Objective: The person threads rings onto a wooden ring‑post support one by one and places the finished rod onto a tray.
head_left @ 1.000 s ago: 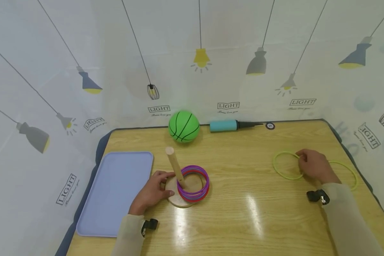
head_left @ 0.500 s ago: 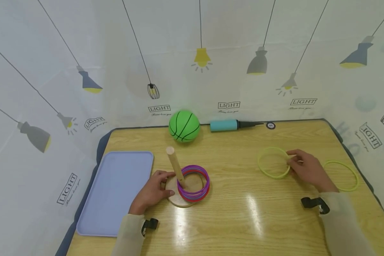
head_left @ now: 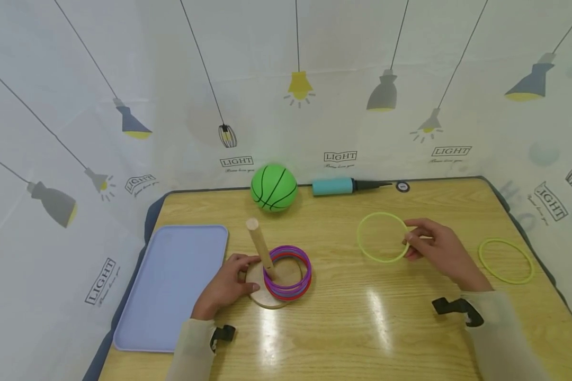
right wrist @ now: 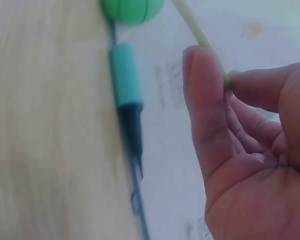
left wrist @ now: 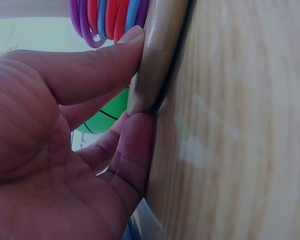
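In the head view, my left hand [head_left: 228,284] holds the edge of the round wooden base [head_left: 259,295] of a ring-toss stand. Its wooden peg [head_left: 260,244] leans in view, with purple, red and blue rings [head_left: 291,289] stacked round it. The left wrist view shows my thumb and fingers against the rim of that base [left wrist: 162,47], which sits on the table. Off to the right, my right hand [head_left: 439,251] pinches a yellow ring [head_left: 383,214] between thumb and fingers, raised and tilted. A second yellow ring [head_left: 516,282] lies flat on the table beyond that wrist.
A lilac tray [head_left: 178,288] lies left of the stand. At the table's back edge are a green ball [head_left: 274,188] with black lines and a turquoise hand pump [head_left: 332,187] with a black nozzle. A lamp-patterned sheet [head_left: 286,121] rises behind the wooden table [head_left: 343,328].
My right hand has carried the yellow ring leftward and raised it, leaving the other yellow ring fully in sight. My left hand and the stand have stayed put.
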Motion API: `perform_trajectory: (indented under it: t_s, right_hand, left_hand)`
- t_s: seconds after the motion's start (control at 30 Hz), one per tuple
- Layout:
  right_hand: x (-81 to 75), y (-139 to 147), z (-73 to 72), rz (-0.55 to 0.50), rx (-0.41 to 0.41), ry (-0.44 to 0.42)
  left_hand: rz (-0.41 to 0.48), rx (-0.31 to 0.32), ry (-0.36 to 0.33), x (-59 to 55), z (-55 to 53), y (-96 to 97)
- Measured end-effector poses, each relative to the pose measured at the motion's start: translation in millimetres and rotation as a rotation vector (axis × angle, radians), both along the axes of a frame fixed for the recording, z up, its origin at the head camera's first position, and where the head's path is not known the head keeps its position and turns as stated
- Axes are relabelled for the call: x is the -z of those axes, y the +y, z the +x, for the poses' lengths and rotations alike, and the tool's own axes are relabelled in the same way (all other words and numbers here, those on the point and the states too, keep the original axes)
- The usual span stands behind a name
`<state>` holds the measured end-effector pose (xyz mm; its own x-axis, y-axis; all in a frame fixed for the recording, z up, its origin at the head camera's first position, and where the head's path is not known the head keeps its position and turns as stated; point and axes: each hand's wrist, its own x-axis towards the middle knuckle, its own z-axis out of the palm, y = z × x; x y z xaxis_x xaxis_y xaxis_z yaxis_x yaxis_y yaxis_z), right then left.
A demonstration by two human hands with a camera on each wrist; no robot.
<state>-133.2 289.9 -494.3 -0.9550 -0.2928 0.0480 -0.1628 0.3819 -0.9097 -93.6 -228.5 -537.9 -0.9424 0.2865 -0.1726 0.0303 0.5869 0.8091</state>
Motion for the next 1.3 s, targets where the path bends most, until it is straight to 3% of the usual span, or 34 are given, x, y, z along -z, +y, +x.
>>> perform_trajectory:
  t_s: [0.2, 0.4, 0.77, 1.0, 1.3]
  right_hand:
    - [-27.8, -26, 7.7, -0.080, -0.036, 0.029]
    - [-56.0, -56, 15.3, -0.157, -0.021, 0.025]
    - [-93.3, -110, 19.4, -0.405, -0.034, 0.031]
    - [-102.1, -150, 17.7, -0.476, -0.059, 0.028]
    - [-97.5, -203, 11.8, -0.531, -0.150, -0.048]
  left_hand:
    - [0.003, 0.008, 0.005, -0.8, -0.3, 0.3]
    - [-0.008, 0.012, 0.011, 0.0, -1.1, 0.5]
    - [-0.001, -0.003, 0.001, -0.1, 0.2, 1.4]
    - [0.015, 0.005, -0.001, 0.6, 0.3, 0.3]
    - [-0.013, -0.009, 0.004, 3.2, 0.6, -0.3]
